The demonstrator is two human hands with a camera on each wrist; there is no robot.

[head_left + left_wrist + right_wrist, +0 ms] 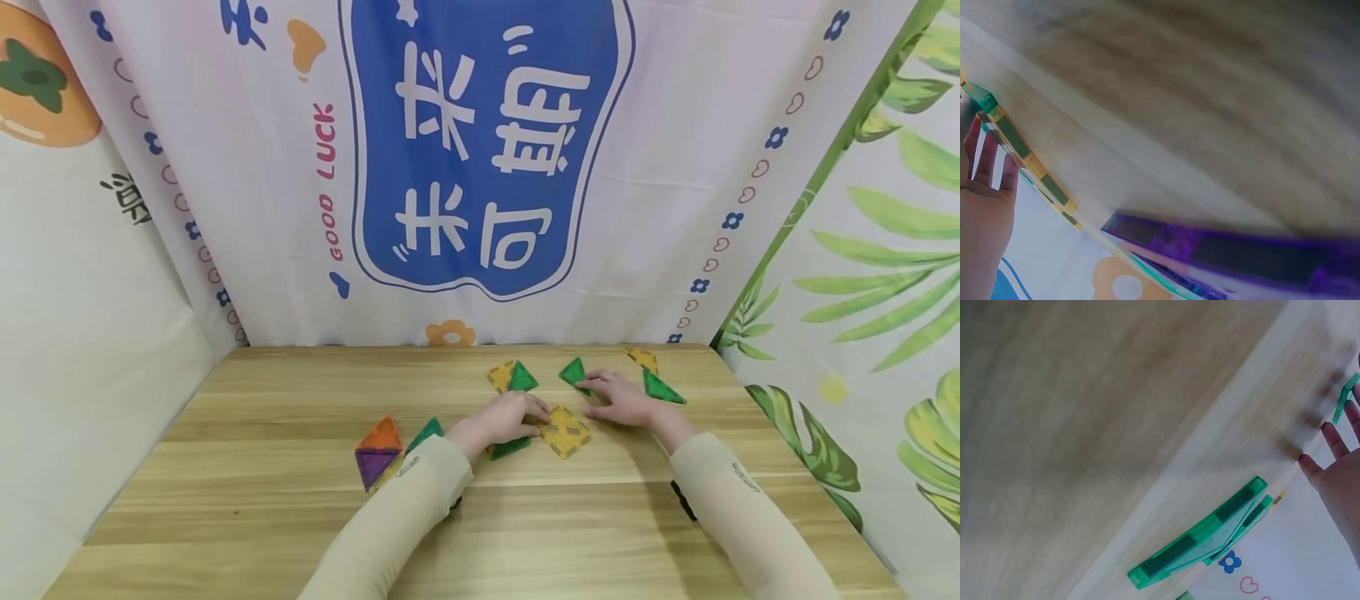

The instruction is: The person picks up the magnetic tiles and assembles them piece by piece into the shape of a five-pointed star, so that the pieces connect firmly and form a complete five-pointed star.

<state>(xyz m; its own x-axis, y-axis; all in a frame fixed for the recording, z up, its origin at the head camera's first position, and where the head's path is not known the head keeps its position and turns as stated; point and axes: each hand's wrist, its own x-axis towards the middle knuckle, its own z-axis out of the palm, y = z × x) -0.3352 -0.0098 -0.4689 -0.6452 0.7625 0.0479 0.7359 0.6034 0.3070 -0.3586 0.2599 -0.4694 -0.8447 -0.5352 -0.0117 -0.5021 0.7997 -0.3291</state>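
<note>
In the head view my left hand lies at the left edge of yellow magnetic tiles, fingertips touching them. A green triangle tile sits just below this hand. My right hand reaches a green triangle tile with its fingertips, the thumb apart from it. In the right wrist view its fingers are spread and fairly straight beside a green tile. The left wrist view shows extended fingers near a yellow-edged tile; the fingertips are partly hidden.
Left on the wooden table lie an orange triangle, a purple triangle and a green one. Yellow and green tiles lie at the back. Another green triangle is by the right wrist. A dark object is near the right forearm.
</note>
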